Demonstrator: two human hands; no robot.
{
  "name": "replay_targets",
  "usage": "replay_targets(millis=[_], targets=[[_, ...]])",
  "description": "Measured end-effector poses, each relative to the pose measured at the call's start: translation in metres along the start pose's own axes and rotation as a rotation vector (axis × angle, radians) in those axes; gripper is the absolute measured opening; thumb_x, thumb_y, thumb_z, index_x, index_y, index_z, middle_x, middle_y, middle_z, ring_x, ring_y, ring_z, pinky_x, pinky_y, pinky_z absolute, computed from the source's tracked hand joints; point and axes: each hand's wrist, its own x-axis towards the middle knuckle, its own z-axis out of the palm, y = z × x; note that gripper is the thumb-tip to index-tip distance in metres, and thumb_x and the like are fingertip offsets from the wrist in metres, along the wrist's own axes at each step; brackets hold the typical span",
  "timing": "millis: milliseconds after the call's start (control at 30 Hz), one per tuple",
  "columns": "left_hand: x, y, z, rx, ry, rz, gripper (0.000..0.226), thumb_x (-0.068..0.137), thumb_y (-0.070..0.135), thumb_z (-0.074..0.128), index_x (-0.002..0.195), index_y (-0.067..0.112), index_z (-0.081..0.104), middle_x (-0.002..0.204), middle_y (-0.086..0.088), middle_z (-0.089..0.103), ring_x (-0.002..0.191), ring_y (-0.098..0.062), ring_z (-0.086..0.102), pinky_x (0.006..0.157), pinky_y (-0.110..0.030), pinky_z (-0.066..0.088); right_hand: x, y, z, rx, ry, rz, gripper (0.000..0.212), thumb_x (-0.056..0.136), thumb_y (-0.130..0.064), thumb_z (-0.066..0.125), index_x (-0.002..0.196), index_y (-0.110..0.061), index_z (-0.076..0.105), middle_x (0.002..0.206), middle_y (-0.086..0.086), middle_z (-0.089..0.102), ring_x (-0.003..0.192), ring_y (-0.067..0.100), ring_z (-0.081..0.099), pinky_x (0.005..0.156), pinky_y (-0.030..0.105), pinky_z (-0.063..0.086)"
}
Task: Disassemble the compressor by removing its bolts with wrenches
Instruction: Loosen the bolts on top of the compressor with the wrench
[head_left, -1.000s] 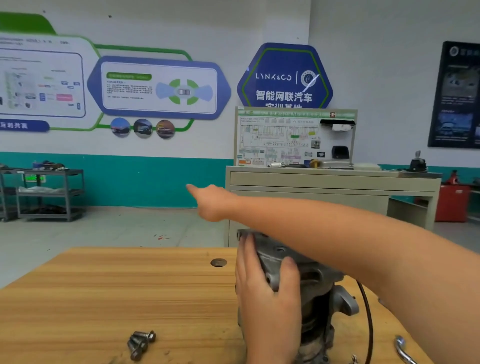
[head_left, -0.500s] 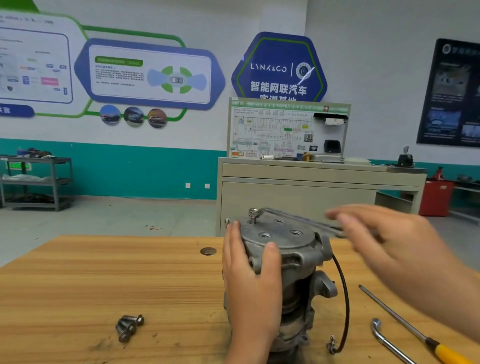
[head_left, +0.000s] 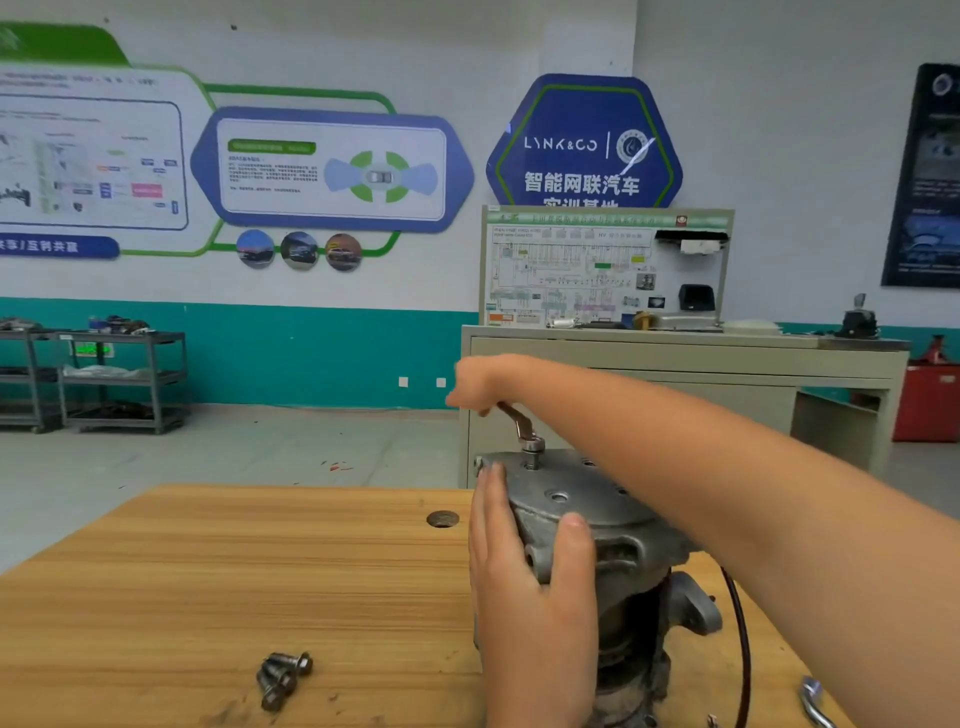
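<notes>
the right hand (head_left: 483, 384) has swung the wrench (head_left: 517, 421) from near right round to far left, fingers curled on its handle; the bolt (head_left: 532, 460) stands proud, probably almost out. the left hand (head_left: 530, 587) clasps the compressor (head_left: 623, 525), thumb and fingers round its rim. it stands on end at the near right of the table (head_left: 208, 571), long axis upright, bolted face up. freed bolts (head_left: 283, 675) lie near left.
</notes>
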Motion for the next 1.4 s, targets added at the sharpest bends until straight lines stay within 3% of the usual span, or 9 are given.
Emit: replay_targets(millis=[133, 267, 367, 467, 633, 933, 1133, 1267, 1400], targets=[[0.002, -0.002, 0.0, -0.047, -0.044, 0.041, 0.055, 0.08, 0.054, 0.045, 0.133, 0.048, 0.035, 0.141, 0.027, 0.037, 0.13, 0.005, 0.033, 0.108, -0.031, 0.033, -0.044, -0.07, 0.008, 0.177, 0.129, -0.405, 0.038, 0.098, -0.023, 0.039, 0.135, -0.014, 0.038, 0.133, 0.009, 0.048, 0.099, 0.024, 0.058, 0.082, 0.037, 0.048], [0.003, -0.003, 0.0, -0.048, -0.045, 0.065, 0.032, 0.083, 0.031, 0.053, 0.113, 0.041, 0.05, 0.113, 0.018, 0.058, 0.113, -0.002, 0.051, 0.092, -0.019, 0.04, -0.14, -0.087, 0.021, 0.396, 0.472, -0.687, 0.03, 0.091, -0.041, 0.051, 0.068, -0.022, 0.048, 0.061, -0.015, 0.046, 0.059, 0.006, 0.045, 0.052, 0.026, 0.031], [0.003, -0.006, 0.003, -0.081, -0.03, 0.044, 0.031, 0.102, 0.016, 0.036, 0.132, 0.016, 0.043, 0.126, -0.017, 0.055, 0.12, -0.032, 0.049, 0.1, -0.052, 0.039, -0.201, -0.034, 0.031, 0.394, 0.725, -0.781, 0.04, 0.09, -0.033, 0.048, 0.054, -0.016, 0.047, 0.048, -0.006, 0.046, 0.045, 0.014, 0.041, 0.052, 0.032, 0.037], [0.0, -0.004, 0.003, -0.003, -0.033, 0.023, 0.053, 0.084, 0.05, 0.048, 0.134, 0.04, 0.035, 0.146, 0.011, 0.037, 0.133, -0.009, 0.036, 0.109, -0.044, 0.035, -0.231, 0.042, 0.036, 0.3, 0.867, -0.623, 0.03, 0.087, -0.023, 0.047, 0.075, -0.009, 0.07, 0.069, 0.0, 0.069, 0.063, 0.01, 0.063, 0.066, 0.025, 0.051], [-0.002, -0.002, 0.003, 0.013, -0.014, -0.015, 0.071, 0.071, 0.054, 0.041, 0.14, 0.046, 0.025, 0.147, 0.025, 0.027, 0.135, 0.0, 0.026, 0.112, -0.039, 0.031, -0.226, 0.117, 0.036, 0.483, 0.704, -0.165, 0.015, 0.087, -0.025, 0.058, 0.076, -0.034, 0.064, 0.053, -0.01, 0.064, 0.05, 0.001, 0.059, 0.052, 0.01, 0.046], [-0.002, 0.0, 0.001, -0.023, -0.006, -0.042, 0.061, 0.066, 0.05, 0.045, 0.125, 0.057, 0.029, 0.144, 0.025, 0.031, 0.132, -0.003, 0.034, 0.108, -0.039, 0.037, -0.085, 0.118, 0.009, 0.227, 0.241, 0.273, 0.034, 0.099, -0.024, 0.034, 0.091, 0.0, 0.056, 0.087, 0.016, 0.058, 0.068, 0.026, 0.053, 0.053, 0.028, 0.039], [-0.003, 0.001, 0.002, -0.033, 0.028, -0.041, 0.061, 0.064, 0.051, 0.047, 0.122, 0.058, 0.031, 0.144, 0.026, 0.031, 0.131, -0.001, 0.034, 0.107, -0.039, 0.037, -0.044, 0.044, -0.014, 0.153, 0.023, 0.168, 0.034, 0.097, -0.017, 0.041, 0.125, 0.001, 0.049, 0.126, 0.017, 0.051, 0.114, 0.029, 0.05, 0.09, 0.031, 0.041], [-0.002, 0.001, 0.002, -0.02, 0.029, -0.027, 0.061, 0.063, 0.047, 0.047, 0.122, 0.056, 0.032, 0.143, 0.026, 0.032, 0.131, 0.002, 0.032, 0.109, -0.035, 0.033, -0.029, -0.015, 0.001, 0.023, 0.058, 0.014, 0.029, 0.095, -0.003, 0.033, 0.121, 0.0, 0.045, 0.102, 0.014, 0.048, 0.076, 0.017, 0.047, 0.061, 0.022, 0.043], [0.002, 0.002, 0.001, -0.076, 0.026, 0.028, 0.074, 0.059, 0.055, 0.052, 0.132, 0.045, 0.04, 0.137, 0.022, 0.046, 0.127, 0.0, 0.041, 0.105, -0.036, 0.038, -0.052, -0.066, 0.014, -0.069, 0.28, -0.222, 0.037, 0.089, -0.001, 0.04, 0.125, -0.004, 0.043, 0.081, 0.004, 0.049, 0.081, 0.024, 0.049, 0.058, 0.031, 0.039]])
